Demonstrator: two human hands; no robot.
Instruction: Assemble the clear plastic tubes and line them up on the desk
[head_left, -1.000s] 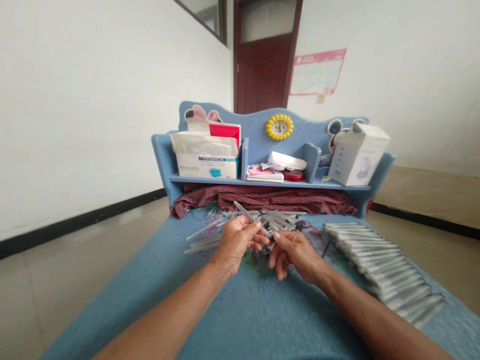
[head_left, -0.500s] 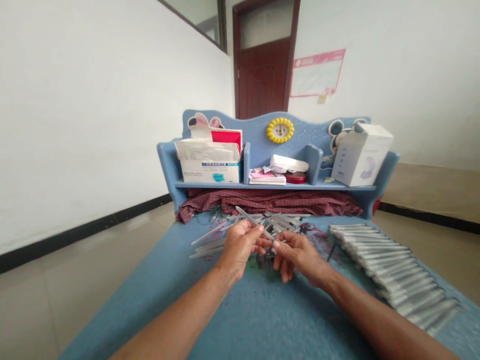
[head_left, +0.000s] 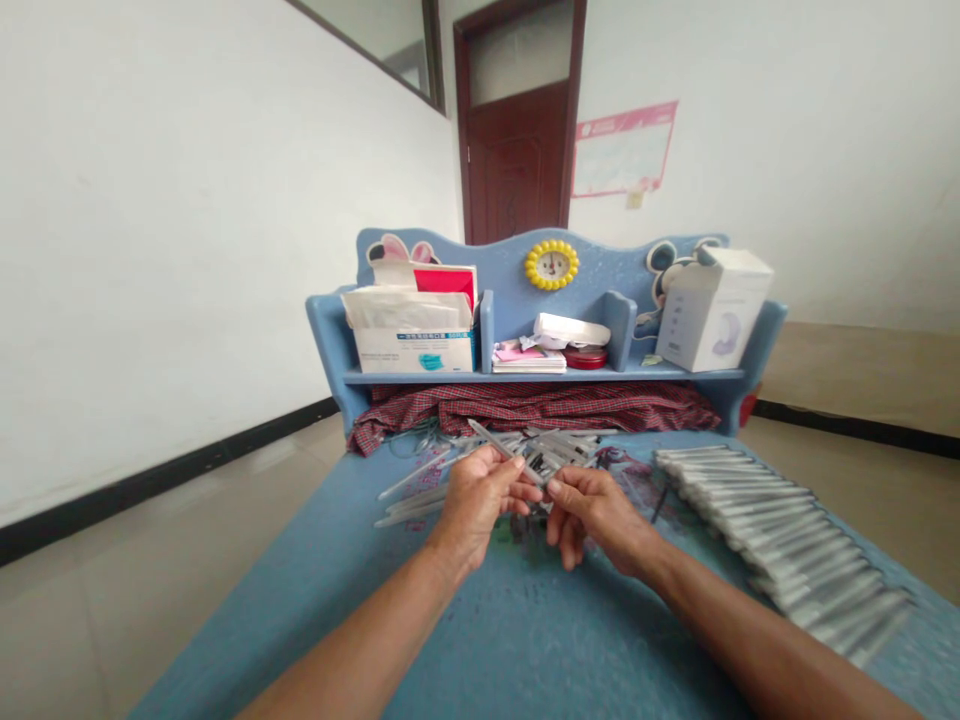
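Observation:
A slim, pale pen [head_left: 486,436] is held slantwise above the blue desk, its far end pointing up and to the left. My left hand [head_left: 480,505] pinches it around the middle between thumb and fingers. At the pen's near end, my right hand [head_left: 600,515] is closed, thumb against forefinger; whether a small part such as a cap sits in that pinch is hidden. Behind both hands lies a loose pile of pens [head_left: 562,445], partly covered by them. More loose pens [head_left: 412,505] lie left of my left hand.
A long row of stacked pens [head_left: 772,540] lies along the desk's [head_left: 480,640] right side. At the back, a checked cloth [head_left: 540,408] lies beneath a blue shelf [head_left: 420,378]. The shelf carries a mask box [head_left: 412,345], a white box [head_left: 712,315] and a red round tin [head_left: 585,357].
The camera view has shifted slightly. Both hands keep nearly the same hold at the pen, with only a slight movement at its near end.

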